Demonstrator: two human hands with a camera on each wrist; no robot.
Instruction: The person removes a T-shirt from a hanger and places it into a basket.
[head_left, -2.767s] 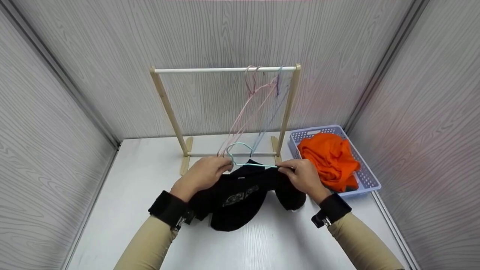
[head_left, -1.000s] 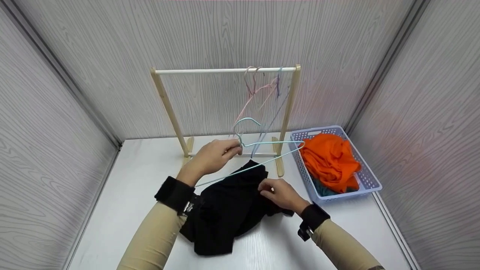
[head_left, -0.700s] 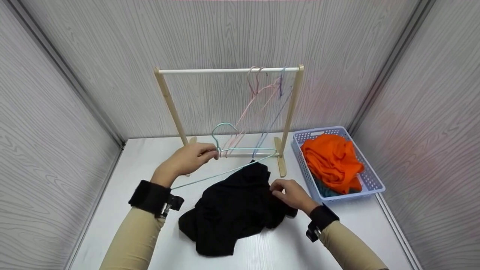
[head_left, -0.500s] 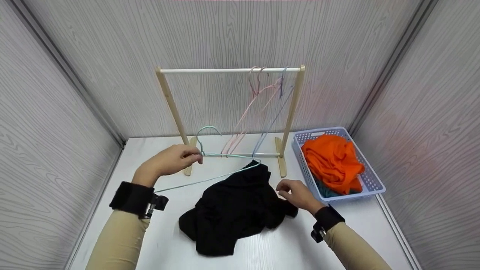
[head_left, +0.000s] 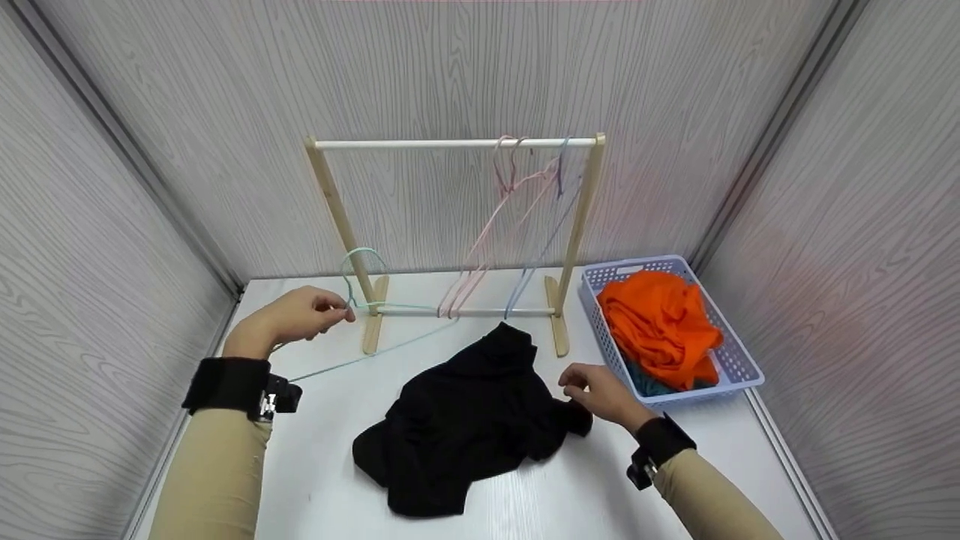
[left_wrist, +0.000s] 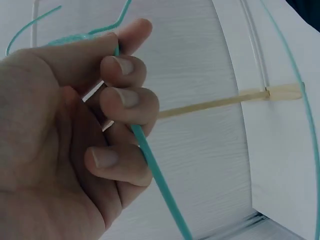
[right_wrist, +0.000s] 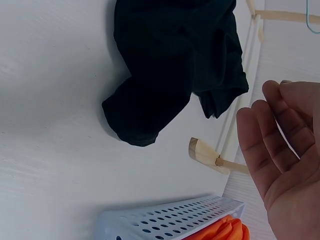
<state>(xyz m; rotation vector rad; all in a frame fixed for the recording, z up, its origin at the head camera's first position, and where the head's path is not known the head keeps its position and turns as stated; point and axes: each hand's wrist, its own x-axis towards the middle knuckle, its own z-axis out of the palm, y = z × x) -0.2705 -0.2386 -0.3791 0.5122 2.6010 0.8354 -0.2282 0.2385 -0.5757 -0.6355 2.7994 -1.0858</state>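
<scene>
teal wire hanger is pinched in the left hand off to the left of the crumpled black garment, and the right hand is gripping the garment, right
Not quite: the right hand grips nothing. The right wrist view shows its palm open, fingers relaxed, clear of the crumpled black garment. The rest holds: the left hand pinches the teal wire hanger, left of the garment.

A wooden rack (head_left: 450,225) stood on the far side of the white table (head_left: 315,480). On the right part of its top rail (head_left: 405,142) hung pink hangers (head_left: 487,225) and a blue hanger (head_left: 544,232), all leaning to the near left. Right of the rack was a light purple basket (head_left: 739,364) with holes in its walls. Inside it lay an orange cloth (head_left: 656,322), and under this a bit of teal cloth (head_left: 649,382) showed. Grey wood-pattern walls (head_left: 112,225) closed the table on three sides.
</scene>
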